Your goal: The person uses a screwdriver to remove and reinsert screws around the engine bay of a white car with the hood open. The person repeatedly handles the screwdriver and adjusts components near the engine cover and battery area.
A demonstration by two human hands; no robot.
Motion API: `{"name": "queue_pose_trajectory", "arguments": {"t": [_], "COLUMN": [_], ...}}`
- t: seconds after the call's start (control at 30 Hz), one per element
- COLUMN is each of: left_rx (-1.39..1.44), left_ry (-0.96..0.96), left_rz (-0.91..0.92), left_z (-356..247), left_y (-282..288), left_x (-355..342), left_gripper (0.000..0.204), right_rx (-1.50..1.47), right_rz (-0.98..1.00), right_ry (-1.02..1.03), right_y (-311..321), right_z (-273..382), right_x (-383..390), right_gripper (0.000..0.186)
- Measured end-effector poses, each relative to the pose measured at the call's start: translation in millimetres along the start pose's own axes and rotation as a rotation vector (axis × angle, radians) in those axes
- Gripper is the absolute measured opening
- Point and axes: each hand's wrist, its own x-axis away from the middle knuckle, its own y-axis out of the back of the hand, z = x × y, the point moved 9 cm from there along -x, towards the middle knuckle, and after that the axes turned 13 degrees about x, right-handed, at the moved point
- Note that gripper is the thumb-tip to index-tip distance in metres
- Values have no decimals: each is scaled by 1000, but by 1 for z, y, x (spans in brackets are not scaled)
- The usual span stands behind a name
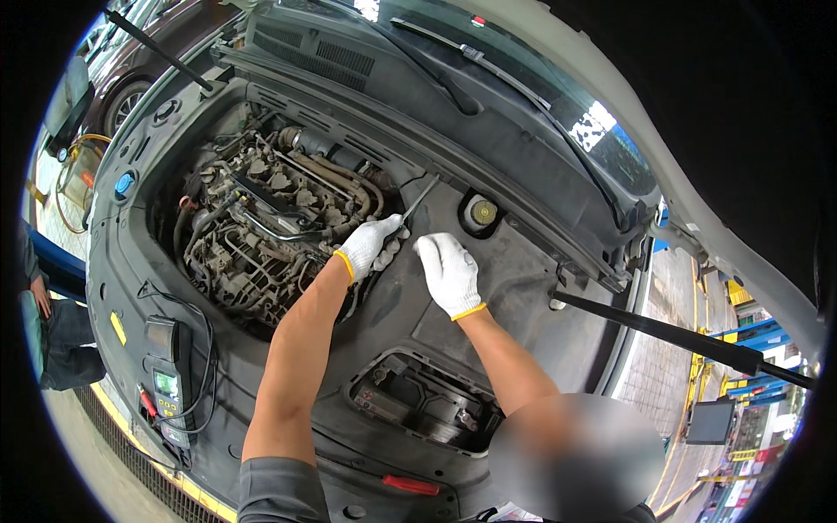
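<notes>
My gloved left hand [375,244] is closed on a long, slim metal tool [423,196], held at the right edge of the engine bay opening [266,222], with its shaft pointing up toward the back. Just right of it, my gloved right hand [445,270] has its fingers curled above the grey plastic cover [497,318]; I cannot make out whether they hold anything. A round yellow-topped reservoir cap [484,212] sits in a recess behind that hand.
A tester [170,383] with cables lies at left. A red-handled tool [410,485] lies near the exposed battery [418,401]. Struts [663,331] cross the right side under the raised hood [715,105]. Another person [65,340] stands at far left.
</notes>
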Motion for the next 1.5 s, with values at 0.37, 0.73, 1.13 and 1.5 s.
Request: {"name": "queue_pose_trajectory", "arguments": {"t": [0.37, 0.73, 1.13, 1.5], "left_rx": [-635, -1153, -812, -198], "left_ry": [-557, -841, -589, -199], "left_rz": [-293, -586, -323, 28], "left_z": [-11, -35, -39, -25], "left_y": [15, -23, 0, -40], "left_x": [-9, 32, 13, 18], "left_gripper": [59, 45, 56, 44], "right_rx": [-540, -708, -281, -82], "right_rz": [246, 60, 168, 270], "right_ry": [-858, -906, -688, -395], "right_y": [-57, -86, -79, -75], "right_z": [-37, -71, -72, -85], "right_x": [-65, -72, -85, -111], "right_gripper": [81, 85, 85, 79]}}
